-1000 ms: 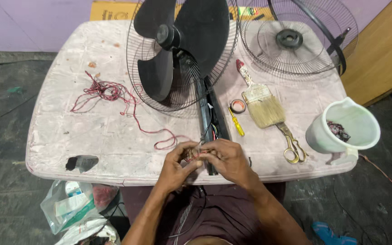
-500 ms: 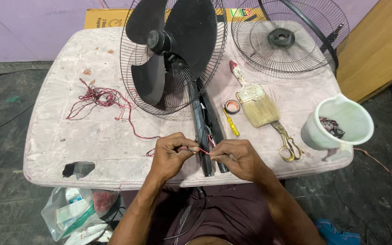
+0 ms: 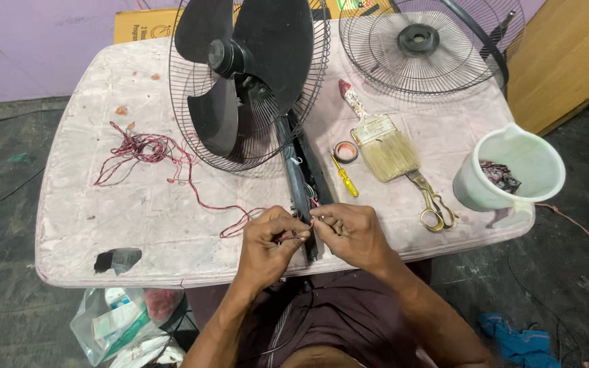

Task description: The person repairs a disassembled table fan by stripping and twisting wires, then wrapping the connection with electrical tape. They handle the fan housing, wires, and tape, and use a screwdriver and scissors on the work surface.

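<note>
— Nearest the body?
— Clear plastic bag [image 3: 121, 327] of white and green packets, down on the floor, left of the table [image 3: 90, 225].
— On the near edge?
— Left hand [image 3: 267, 249] and right hand [image 3: 350, 235], both pinching the red wire [image 3: 199, 197] beside the fan's black stem [image 3: 301, 180].
— Further back?
— Yellow screwdriver [image 3: 344, 178], tape roll [image 3: 345, 151], paintbrush [image 3: 380, 140]; yellow cardboard box [image 3: 146, 24] against the purple wall.

Crowded middle and right, open room on our left

We see bare tabletop [image 3: 103, 225] left of our left hand [image 3: 267, 247], crossed only by the red wire [image 3: 192, 184] and broken by a hole [image 3: 117, 260] near the front edge. Ahead, the fan [image 3: 250, 82] and its black stem [image 3: 301, 184] block the way; to the right lie a screwdriver [image 3: 344, 176], brush [image 3: 383, 140], scissors [image 3: 434, 204] and white jug [image 3: 509, 170].
</note>
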